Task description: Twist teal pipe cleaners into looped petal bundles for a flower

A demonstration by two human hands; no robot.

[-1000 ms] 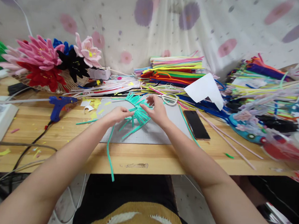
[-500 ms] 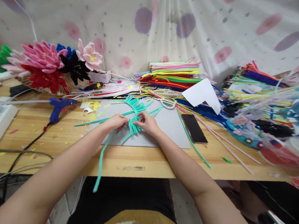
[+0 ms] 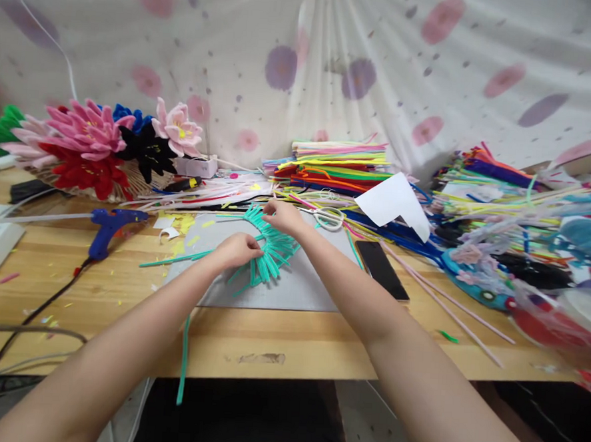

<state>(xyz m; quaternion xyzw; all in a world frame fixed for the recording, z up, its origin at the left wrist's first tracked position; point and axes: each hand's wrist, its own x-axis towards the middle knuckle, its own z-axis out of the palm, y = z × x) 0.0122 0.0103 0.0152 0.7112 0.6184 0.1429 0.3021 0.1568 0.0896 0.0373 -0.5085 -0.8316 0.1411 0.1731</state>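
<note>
Here, the left hand (image 3: 242,252) and right hand (image 3: 280,215) are pinching a curved, fringed turquoise pipe-cleaner piece (image 3: 269,258), its spiky strands fanning rightward over the grey mat (image 3: 301,293).

And here's the teal pipe-cleaner piece (image 3: 274,250), mid-frame, its short strands fanning out in a curved fringe, spiky and uneven, lying over the grey mat, one long strand trailing towards the left!

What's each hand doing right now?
Left hand: fingers closed on the green fringed piece.
Right hand: fingers at its top edge; can't tell if they grip it.
</note>
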